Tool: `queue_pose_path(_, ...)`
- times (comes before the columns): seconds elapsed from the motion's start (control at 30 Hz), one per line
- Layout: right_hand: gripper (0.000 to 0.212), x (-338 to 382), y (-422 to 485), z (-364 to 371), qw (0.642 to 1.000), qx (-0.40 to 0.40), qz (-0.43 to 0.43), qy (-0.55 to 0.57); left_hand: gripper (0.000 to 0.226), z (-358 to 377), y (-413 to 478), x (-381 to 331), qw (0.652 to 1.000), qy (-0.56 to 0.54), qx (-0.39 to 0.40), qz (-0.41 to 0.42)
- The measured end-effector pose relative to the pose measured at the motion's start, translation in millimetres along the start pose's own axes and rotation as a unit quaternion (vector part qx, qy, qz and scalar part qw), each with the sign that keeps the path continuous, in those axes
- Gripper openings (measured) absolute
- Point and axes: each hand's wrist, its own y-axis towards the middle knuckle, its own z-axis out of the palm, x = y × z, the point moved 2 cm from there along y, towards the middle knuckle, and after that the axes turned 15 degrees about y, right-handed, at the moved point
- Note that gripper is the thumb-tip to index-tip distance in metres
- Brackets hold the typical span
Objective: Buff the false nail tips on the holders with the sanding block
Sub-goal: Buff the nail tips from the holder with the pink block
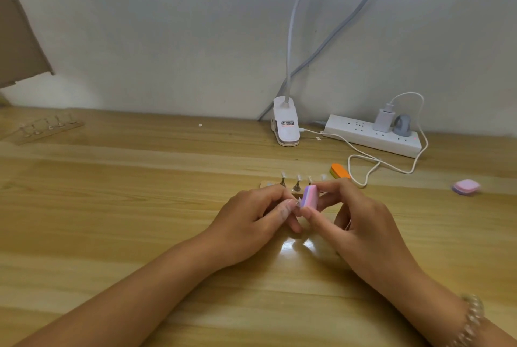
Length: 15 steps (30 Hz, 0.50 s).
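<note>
We are mid-task: our left hand [251, 216] pinches what looks like one nail tip [298, 202], our right hand [356, 219] pinches the sanding block [309, 197] against it, and more holders [296, 183] stand unbuffed at twelve o'clock.

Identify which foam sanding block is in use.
The pink-and-purple striped foam block pinched in the right hand; the orange block and the pink square block lie untouched on the wooden table.

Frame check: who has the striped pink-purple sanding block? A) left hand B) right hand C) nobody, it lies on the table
B: the right hand pinches the sanding block between thumb and fingers; the left hand pinches a nail tip right beside it.
</note>
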Motion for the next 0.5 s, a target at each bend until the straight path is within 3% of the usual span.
queue_pose_path(0.13, 0.033, 7.8, -2.9, 6.3, 0.998, 0.043, -0.030, -0.027, 0.019, -0.9, 0.6, 3.0, 1.000, 0.017, -0.011, -0.005)
queue_pose_path(0.23, 0.033, 1.5, 0.7, 0.4, 1.000, 0.006, 0.000, 0.000, 0.019, -0.4, 0.2, 1.3, 1.000, 0.012, -0.007, -0.006)
queue_pose_path(0.4, 0.035, 10.2, -4.3, 7.6, 0.998, 0.045, -0.033, -0.038, 0.023, -1.3, 0.7, 1.7, 1.000, 0.021, -0.009, -0.015)
queue_pose_path(0.5, 0.032, 2.2, -0.2, 1.3, 1.000, 0.001, -0.005, -0.013, 0.019, -0.2, 0.2, 0.5, 1.000, 0.008, -0.003, -0.014)
